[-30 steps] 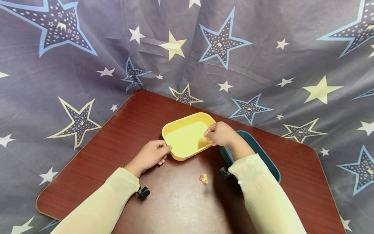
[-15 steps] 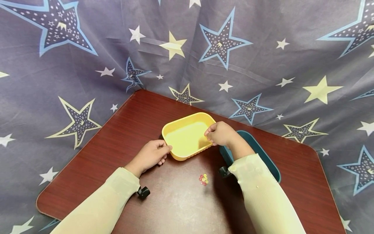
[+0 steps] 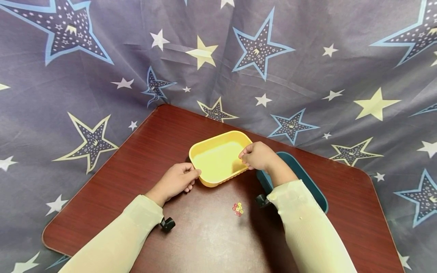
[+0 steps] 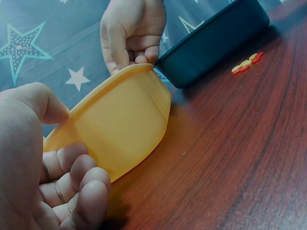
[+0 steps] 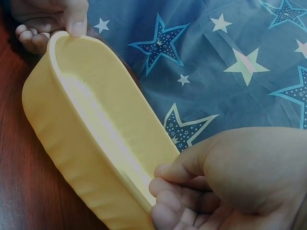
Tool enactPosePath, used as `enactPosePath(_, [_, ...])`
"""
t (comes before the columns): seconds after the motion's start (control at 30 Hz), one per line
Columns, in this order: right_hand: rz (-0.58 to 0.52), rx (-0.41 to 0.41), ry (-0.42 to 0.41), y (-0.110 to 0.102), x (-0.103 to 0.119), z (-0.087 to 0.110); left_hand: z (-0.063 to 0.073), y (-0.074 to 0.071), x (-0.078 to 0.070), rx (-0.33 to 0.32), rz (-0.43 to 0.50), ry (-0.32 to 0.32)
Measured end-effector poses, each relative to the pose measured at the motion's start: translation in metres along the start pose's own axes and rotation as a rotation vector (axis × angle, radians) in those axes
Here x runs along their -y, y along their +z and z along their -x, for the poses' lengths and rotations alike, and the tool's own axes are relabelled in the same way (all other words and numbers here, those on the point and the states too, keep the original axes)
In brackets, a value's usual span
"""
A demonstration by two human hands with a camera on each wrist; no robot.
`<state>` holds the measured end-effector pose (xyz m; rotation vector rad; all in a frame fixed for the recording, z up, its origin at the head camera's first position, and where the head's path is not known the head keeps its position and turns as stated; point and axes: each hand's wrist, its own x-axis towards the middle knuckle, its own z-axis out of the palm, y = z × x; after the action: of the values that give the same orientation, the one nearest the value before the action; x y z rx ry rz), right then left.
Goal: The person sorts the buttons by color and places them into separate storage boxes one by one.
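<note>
A yellow rounded rectangular bin [image 3: 218, 161] stands open-topped on the table between both hands. At its left end my left hand [image 3: 179, 178] grips the rim, the thumb over the edge and the other fingers curled against the outer wall, as the left wrist view shows. My right hand [image 3: 257, 156] is at the opposite end, thumb and fingertips pinched together at the rim; the rim there is hidden behind the fingers [image 5: 165, 184]. Inside the bin shows only a shadow under the right fingertips. Several small red and yellow button-like pieces [image 3: 238, 209] lie clustered nearer to me.
A dark teal bin [image 3: 307, 182] stands to the right, partly under my right forearm; the left wrist view shows its outer side [image 4: 216, 45]. The brown table [image 3: 112, 197] has rounded corners. A star-patterned curtain [image 3: 218, 57] hangs close behind its far edges.
</note>
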<state>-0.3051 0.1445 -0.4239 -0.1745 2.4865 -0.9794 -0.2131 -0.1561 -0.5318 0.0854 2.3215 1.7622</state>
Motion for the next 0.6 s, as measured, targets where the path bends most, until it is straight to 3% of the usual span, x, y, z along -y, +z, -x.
enactPosePath(0.3, [0.019, -0.024, -0.006, -0.002, 0.004, 0.008, 0.000, 0.000, 0.001, 0.002, 0.007, 0.000])
enactPosePath(0.6, [0.130, -0.045, -0.025, -0.002, 0.007, 0.015, 0.000, 0.000, 0.002, 0.003, 0.005, -0.004])
